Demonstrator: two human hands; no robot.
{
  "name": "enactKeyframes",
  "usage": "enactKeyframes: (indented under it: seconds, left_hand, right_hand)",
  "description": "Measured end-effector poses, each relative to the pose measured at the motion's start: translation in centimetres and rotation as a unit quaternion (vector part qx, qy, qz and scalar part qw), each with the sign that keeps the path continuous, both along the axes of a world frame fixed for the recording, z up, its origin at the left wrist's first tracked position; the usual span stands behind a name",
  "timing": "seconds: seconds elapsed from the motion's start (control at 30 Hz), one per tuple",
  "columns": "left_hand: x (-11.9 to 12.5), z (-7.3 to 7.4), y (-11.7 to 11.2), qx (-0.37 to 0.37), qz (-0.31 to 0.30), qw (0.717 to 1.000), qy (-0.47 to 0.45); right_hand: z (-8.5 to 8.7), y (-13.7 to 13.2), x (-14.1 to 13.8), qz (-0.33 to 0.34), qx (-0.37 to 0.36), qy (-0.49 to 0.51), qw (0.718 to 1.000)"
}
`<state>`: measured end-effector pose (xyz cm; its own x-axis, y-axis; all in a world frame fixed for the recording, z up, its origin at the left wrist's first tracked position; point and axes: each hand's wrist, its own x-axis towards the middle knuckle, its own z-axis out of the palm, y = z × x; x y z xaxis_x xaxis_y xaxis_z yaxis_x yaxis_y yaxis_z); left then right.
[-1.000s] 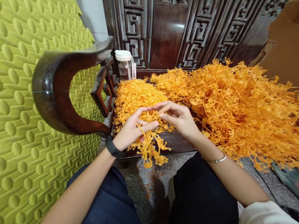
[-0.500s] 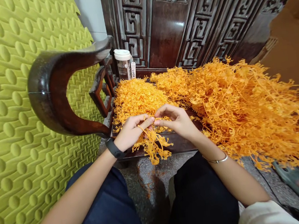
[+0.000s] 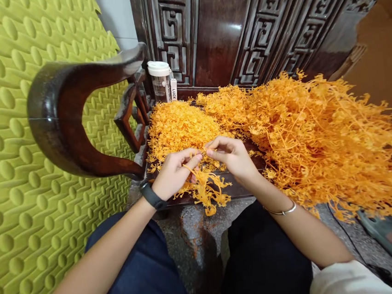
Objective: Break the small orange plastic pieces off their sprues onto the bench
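The green mat (image 3: 23, 191), soft and quilted with oval bumps, fills 9 o'clock. On the glossy carved dark bench (image 3: 221, 47), a big heap (image 3: 320, 144) of thin, branching orange sprigs lies at 3 o'clock of the hands, and a finer pile (image 3: 176, 125) at 12 o'clock. The fingers, flat a second ago, are now curled. The left hand (image 3: 173, 174) grips one sprig (image 3: 209, 194), which hangs at 6 o'clock over the seat edge. The right hand (image 3: 235, 157) pinches its stem.

Place: home room | carved dark-wood bench (image 3: 220, 38) ahead of me, orange sprigs (image 3: 320, 144) heaped on it | green padded wall (image 3: 4, 137), frame left | speckled stone floor (image 3: 193, 230), bottom centre
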<state>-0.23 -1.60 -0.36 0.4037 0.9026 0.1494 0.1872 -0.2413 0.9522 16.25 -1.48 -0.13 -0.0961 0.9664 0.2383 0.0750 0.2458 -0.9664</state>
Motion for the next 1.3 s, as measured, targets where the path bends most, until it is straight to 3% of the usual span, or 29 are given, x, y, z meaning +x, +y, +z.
enactKeyframes:
  seconds: [0.23,0.4,0.53,0.6,0.67,0.73,0.77,0.9,1.03,1.13,1.3]
  left_hand:
    - [0.3,0.5,-0.6,-0.001,0.004,1.000,-0.027]
    - [0.7,0.5,-0.7,0.018,0.027,0.999,-0.022]
    - [0.6,0.4,-0.8,0.026,0.042,0.999,-0.011]
    - [0.2,0.4,-1.0,0.005,0.052,0.998,-0.026]
    - [-0.2,0.3,-1.3,-0.026,0.075,0.996,-0.047]
    - [-0.4,-0.1,-1.3,-0.050,0.098,0.992,-0.067]
    - [-0.4,-0.3,-1.2,-0.059,0.102,0.990,-0.082]
    - [0.5,-0.8,-0.2,-0.114,0.061,0.981,-0.143]
    - [0.8,-0.5,0.2,-0.168,0.034,0.971,-0.169]
    - [0.3,-0.2,0.2,-0.162,0.046,0.972,-0.167]
    - [0.0,0.0,0.2,-0.146,0.067,0.975,-0.156]
  right_hand:
    - [1.0,0.0,0.4,0.000,-0.104,0.063,0.993]
    - [0.6,0.1,0.0,-0.008,-0.092,0.086,0.992]
    - [0.5,0.4,-0.2,-0.027,-0.017,0.042,0.999]
    - [1.3,1.0,1.0,-0.068,0.058,0.020,0.996]
    - [2.3,1.7,2.9,-0.168,0.169,0.031,0.971]
    - [3.2,2.4,4.7,-0.270,0.270,0.085,0.920]
    - [3.4,2.6,5.2,-0.280,0.277,0.066,0.917]
    - [2.4,3.1,5.3,-0.181,0.226,-0.108,0.951]
    - [0.4,4.0,5.7,-0.149,0.151,-0.218,0.953]
    - [-0.7,5.0,7.0,-0.148,0.103,-0.256,0.950]
    - [-1.9,5.7,7.6,-0.123,0.082,-0.228,0.962]
